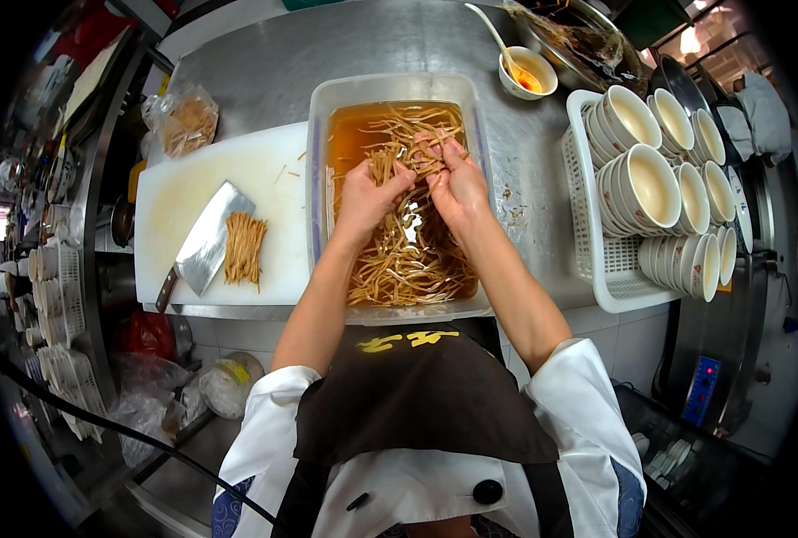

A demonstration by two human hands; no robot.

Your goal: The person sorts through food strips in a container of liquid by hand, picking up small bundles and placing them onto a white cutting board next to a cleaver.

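Both my hands are over the clear plastic tub (pixel 320 179) of brown liquid on the table (pixel 524 170), left hand (pixel 366 193) and right hand (pixel 454 184) side by side, fingers curled around a bunch of pale yellow strips (pixel 408 148) lifted from the mass soaking below. To my left, the white cutting board (pixel 184 193) carries a cleaver (pixel 209 238) beside a small pile of cut strips (pixel 245 249); to my right, a white basket (pixel 601 269) holds stacked white bowls (pixel 650 184). Farther back, a small bowl (pixel 527 72) with a spoon holds orange sauce.
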